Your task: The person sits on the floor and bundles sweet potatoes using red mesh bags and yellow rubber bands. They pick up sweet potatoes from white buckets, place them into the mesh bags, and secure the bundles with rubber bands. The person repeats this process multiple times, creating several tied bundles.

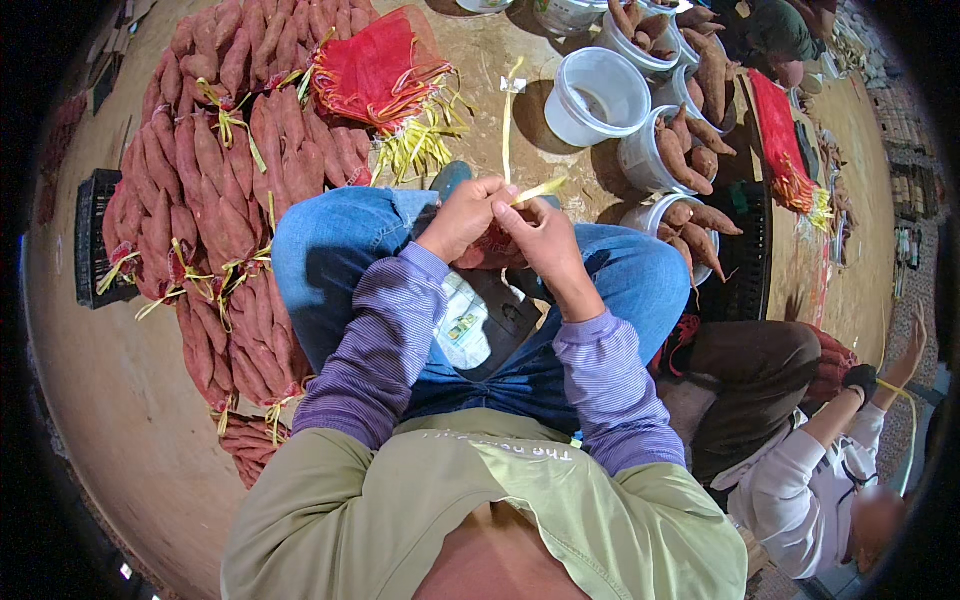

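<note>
Between my knees, my left hand (471, 217) and my right hand (541, 238) meet with their fingertips around a yellow tie strap (538, 191). One end of the strap sticks out to the right above my right hand. Under my hands shows part of a red mesh bag of sweet potatoes (484, 253), mostly hidden by my fingers. A long pale yellow strap (507, 135) runs from my hands up the floor to a small white piece (512, 85). Whether the two straps are joined cannot be told.
Filled bags of sweet potatoes (214, 172) lie piled at left, beside a black crate (96, 238). Empty red mesh bags (371, 71) top the pile. At upper right stand an empty white bucket (598, 97) and sweet potato buckets (637, 161). A co-worker (795, 465) sits close at right.
</note>
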{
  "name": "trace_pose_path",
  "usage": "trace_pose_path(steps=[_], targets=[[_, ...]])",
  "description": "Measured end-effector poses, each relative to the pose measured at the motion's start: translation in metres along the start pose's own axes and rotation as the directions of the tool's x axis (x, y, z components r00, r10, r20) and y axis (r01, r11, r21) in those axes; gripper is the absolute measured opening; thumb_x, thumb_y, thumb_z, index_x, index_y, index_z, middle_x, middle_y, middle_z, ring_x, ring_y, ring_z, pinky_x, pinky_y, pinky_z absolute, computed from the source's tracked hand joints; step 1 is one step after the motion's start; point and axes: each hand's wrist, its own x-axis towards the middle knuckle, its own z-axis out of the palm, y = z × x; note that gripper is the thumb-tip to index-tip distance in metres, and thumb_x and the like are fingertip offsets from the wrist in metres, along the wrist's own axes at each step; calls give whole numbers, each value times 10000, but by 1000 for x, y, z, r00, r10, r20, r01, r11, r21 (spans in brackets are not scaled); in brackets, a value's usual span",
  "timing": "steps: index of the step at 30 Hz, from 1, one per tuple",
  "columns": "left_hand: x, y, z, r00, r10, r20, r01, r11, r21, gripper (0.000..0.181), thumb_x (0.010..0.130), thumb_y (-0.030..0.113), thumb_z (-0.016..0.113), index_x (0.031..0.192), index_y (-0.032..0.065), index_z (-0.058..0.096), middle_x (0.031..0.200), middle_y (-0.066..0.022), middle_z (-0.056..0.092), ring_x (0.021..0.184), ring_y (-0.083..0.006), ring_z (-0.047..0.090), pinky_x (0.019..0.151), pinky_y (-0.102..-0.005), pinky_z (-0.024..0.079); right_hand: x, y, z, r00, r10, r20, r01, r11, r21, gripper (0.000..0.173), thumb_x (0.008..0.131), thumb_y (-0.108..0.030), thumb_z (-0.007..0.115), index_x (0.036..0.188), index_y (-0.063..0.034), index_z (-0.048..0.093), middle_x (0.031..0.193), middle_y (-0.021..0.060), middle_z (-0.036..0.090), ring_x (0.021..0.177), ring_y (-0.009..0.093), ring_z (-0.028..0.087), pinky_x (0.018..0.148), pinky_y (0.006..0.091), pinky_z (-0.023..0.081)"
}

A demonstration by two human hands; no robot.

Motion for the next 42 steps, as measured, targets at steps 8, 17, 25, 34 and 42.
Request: trace_pose_path(steps=[8,17,25,34,42], targets=[[-3,13,-8,992,-122,24,125,979,-164,190,928,195,597,906,13,647,773,-8,606,673,-85,554,609,-217,452,-11,-30,-13,733,-647,-210,442,688,-576,367,830,-199,686,1131,-13,586,908,160,663,977,310,605,922,393,442],[-19,45,-7,994,-50,100,29,979,201,157,843,58,656,959,-35,707,911,-75,702,798,-94,621,728,-221,492,3,-21,-29,991,-126,42,131,974,-187,270,954,-191,497,1021,19,654,854,179,693,738,275,672,664,359,516],[-12,21,-2,714,657,243,-425,131,896,141,750,84,691,878,29,671,759,-88,614,775,-303,577,740,-402,460,36,8,-16,941,132,311,-187,970,155,216,963,-82,484,1102,10,622,847,30,625,699,100,574,627,232,482],[-12,24,2,674,714,189,-372,107,922,137,760,138,690,797,56,587,772,-113,579,765,-320,564,692,-407,428,47,26,-11,889,230,395,-391,831,395,138,957,-129,510,931,-30,602,809,30,600,715,124,576,661,258,483],[-23,32,2,871,476,125,-383,496,780,150,830,133,626,773,-4,602,719,-135,559,687,-274,559,646,-367,449,41,16,-14,985,164,50,-172,934,312,254,953,-229,526,810,-35,605,742,23,589,658,127,528,620,287,442]])
